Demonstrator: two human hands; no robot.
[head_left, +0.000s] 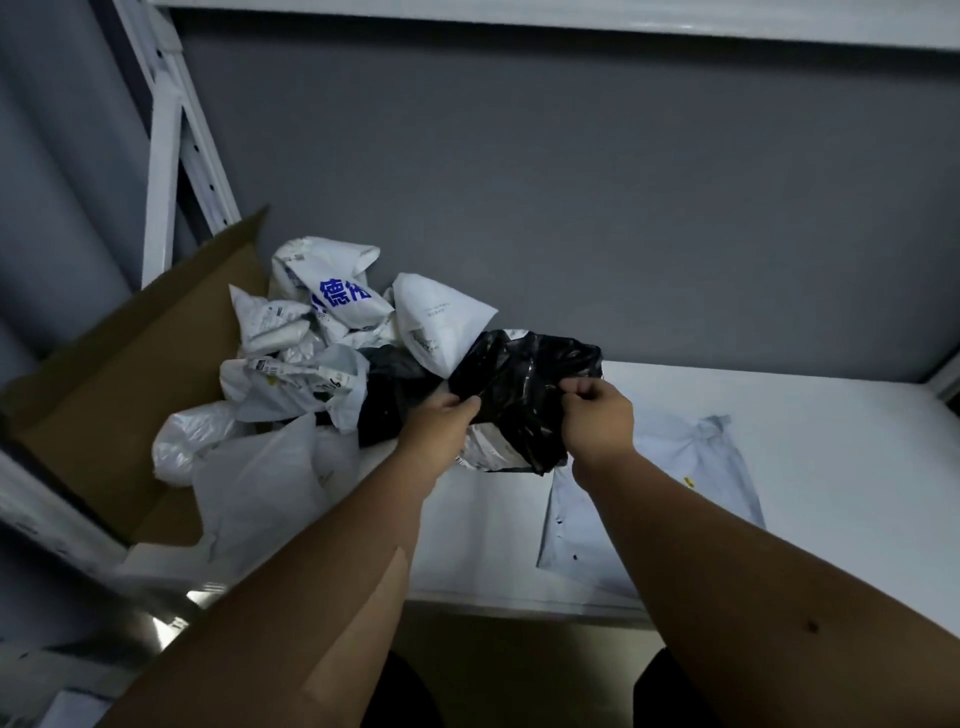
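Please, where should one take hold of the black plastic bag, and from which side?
Probably take the black plastic bag at its crumpled near edge, coming from the front. The film is limp and folded, so pinched ridges give purchase; the left hand and right hand pinch it there, spread apart.

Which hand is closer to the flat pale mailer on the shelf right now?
Right. The right hand pinches the black bag just beside the mailer; the left hand holds the bag's far side.

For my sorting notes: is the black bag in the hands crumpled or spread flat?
Crumpled. The black bag is bunched and deeply creased; the left hand and the right hand each pinch its wrinkled plastic.
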